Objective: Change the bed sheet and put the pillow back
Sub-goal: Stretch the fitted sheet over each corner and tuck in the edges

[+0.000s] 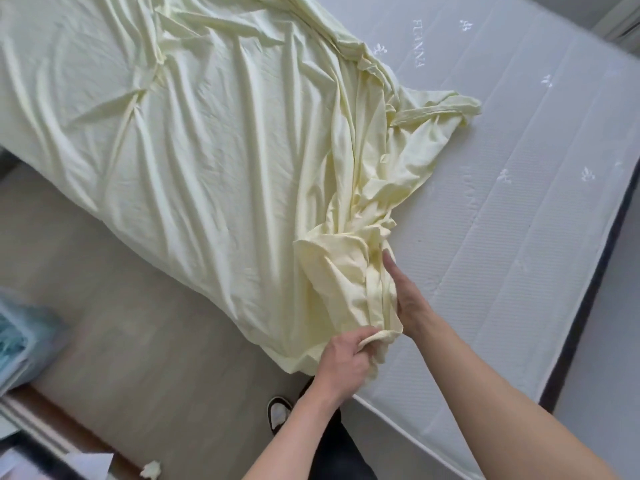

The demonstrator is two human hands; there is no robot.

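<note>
A pale yellow sheet (214, 133) lies crumpled over the left half of a bare white mattress (519, 188) and hangs over its near side. My left hand (346, 362) grips a bunched edge of the sheet near the mattress's front edge. My right hand (408, 296) lies with straight fingers against the gathered folds just to the right of it, fingertips pointing up the bed. No pillow is in view.
A beige floor (131, 341) runs along the bed's left side. A box with blue contents (20, 337) stands at the far left. A shoe (278, 412) and dark trouser leg show below my hands. Crumpled paper (150, 469) lies on the floor.
</note>
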